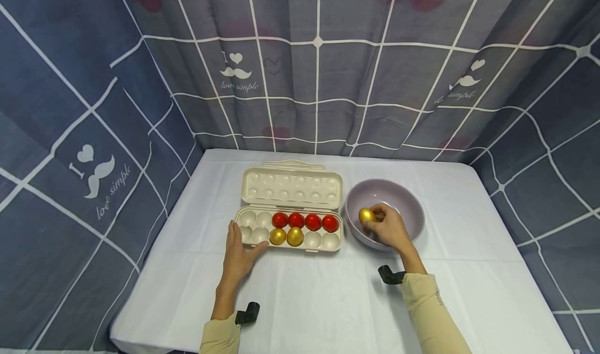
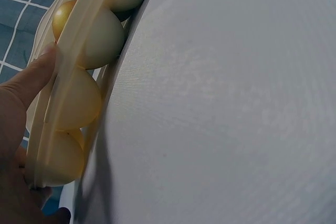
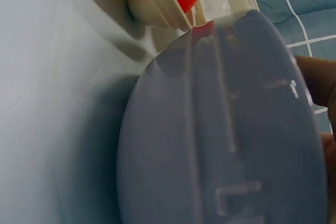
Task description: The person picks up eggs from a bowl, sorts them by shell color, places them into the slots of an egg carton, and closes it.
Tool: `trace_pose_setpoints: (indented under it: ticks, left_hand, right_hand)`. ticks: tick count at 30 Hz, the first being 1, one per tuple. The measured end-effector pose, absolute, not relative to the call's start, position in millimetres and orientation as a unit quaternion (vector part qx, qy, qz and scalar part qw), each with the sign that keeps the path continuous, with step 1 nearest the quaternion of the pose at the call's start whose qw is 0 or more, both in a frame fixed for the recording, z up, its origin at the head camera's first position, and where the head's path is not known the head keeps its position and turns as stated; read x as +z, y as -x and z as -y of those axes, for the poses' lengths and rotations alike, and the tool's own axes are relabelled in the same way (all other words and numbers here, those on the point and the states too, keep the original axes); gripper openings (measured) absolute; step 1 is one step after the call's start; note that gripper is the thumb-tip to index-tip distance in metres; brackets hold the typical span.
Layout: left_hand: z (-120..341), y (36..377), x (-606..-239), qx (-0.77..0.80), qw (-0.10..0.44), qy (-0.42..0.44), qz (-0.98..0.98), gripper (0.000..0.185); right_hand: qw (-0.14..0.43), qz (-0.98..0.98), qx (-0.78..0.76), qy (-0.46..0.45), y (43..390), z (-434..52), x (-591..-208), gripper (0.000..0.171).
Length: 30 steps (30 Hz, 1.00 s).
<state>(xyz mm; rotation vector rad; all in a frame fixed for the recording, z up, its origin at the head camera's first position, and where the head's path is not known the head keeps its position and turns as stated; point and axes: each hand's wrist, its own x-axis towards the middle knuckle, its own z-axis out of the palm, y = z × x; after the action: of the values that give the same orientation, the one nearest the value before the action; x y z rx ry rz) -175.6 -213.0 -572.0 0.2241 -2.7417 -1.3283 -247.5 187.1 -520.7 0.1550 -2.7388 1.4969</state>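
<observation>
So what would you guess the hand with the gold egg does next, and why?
Probably the right hand lifts the gold egg out of the bowl and carries it left to the empty cup beside the two gold eggs in the carton. The front row has free cups there, and the left hand rests against the carton's front edge.

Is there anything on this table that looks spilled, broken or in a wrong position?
Nothing stands out. The egg tray lies flat with its lid open; four red eggs and two gold eggs sit in their cups. The bowl stands upright. The right hand holds a gold egg over it; the left hand rests on the tray.
</observation>
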Motion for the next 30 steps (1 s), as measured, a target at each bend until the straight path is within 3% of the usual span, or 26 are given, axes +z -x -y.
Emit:
trace_pose_setpoints:
  ticks: [14,22,30]
  left_hand:
    - [213.1,174.5,-576.4,-0.438,0.082,-0.062,0.893,0.120]
    - [213.8,174.4,-572.9,-0.431,0.049,-0.071,0.898,0.119]
    - [214.4,174.4,-573.5,-0.430,0.050,-0.067,0.899,0.118]
  right_hand:
    - [0.008,0.856,0.516,-0.031,243.7,-187.6,-518.8,0.042]
    - [0.004,0.827,0.562,-0.019,238.0,-187.0,-512.0,0.044]
    - [-0.012,0.793,0.609,0.010,235.0,-186.9,-505.3,0.047]
